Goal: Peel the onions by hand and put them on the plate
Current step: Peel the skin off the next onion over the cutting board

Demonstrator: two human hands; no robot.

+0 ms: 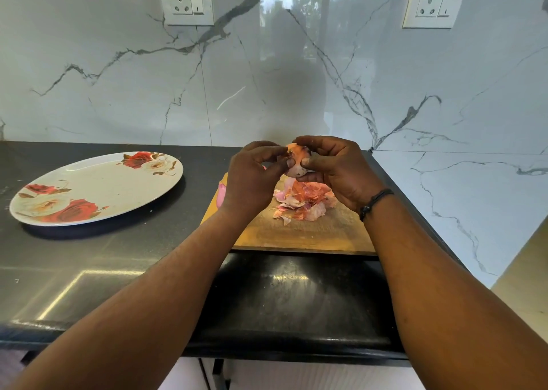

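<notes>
Onion [296,161] was gripped by both hands, left [255,176] and right [332,167], above board [296,232]; slick skin could make it slip and drop.

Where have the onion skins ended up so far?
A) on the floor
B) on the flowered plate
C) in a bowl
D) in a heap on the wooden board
D: the loose peels lie heaped on the wooden board, under the onion held in both hands; the plate holds none.
</notes>
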